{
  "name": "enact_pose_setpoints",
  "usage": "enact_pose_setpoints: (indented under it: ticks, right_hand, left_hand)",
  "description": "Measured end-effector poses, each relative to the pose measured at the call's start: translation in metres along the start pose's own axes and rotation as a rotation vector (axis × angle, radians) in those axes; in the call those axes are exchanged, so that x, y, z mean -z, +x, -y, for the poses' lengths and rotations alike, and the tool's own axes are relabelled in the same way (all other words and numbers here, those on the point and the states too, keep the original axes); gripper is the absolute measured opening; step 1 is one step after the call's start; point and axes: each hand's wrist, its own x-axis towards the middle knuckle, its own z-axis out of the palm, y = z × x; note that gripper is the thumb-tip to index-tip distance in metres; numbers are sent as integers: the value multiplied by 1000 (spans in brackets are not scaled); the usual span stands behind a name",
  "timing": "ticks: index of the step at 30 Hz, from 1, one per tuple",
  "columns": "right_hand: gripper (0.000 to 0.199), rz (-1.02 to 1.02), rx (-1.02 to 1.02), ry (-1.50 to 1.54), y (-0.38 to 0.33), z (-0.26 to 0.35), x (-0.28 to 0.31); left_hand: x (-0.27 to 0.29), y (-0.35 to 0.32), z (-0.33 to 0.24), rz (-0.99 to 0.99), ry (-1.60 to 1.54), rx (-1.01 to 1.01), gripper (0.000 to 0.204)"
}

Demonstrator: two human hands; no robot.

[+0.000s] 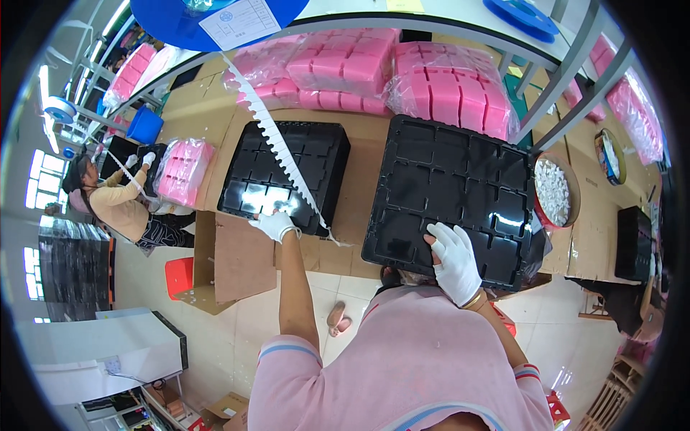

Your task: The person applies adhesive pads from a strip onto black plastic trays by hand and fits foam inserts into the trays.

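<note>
Foam blocks (453, 93), pink and film-wrapped, line the bench (366, 147) at twelve o'clock, a round tub (574, 188) of white pieces (551, 192) stands at three o'clock, and a white notched strip (277, 144) slants from a blue reel (172, 23) at eleven o'clock down across the left tray stack (248, 158), covering part of it. That black stack lies at twelve o'clock from the left hand (275, 225), whose gloved fingers touch its near edge, though whether they grip cannot be told; the right hand (456, 264) rests unclenched, fingers extended, on the right black tray (445, 172), toward its five o'clock side.
</note>
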Motion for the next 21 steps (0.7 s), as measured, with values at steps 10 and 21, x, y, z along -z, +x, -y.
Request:
enact_pose_setpoints:
  ticks: [10,21]
  right_hand:
    - [37,35,-12,35,1,-3,3]
    - [45,-4,46,46,2,-2,2]
  left_hand:
    - [10,-16,-1,10,-273,106,73]
    - [-21,16,17,-56,-180,33,67]
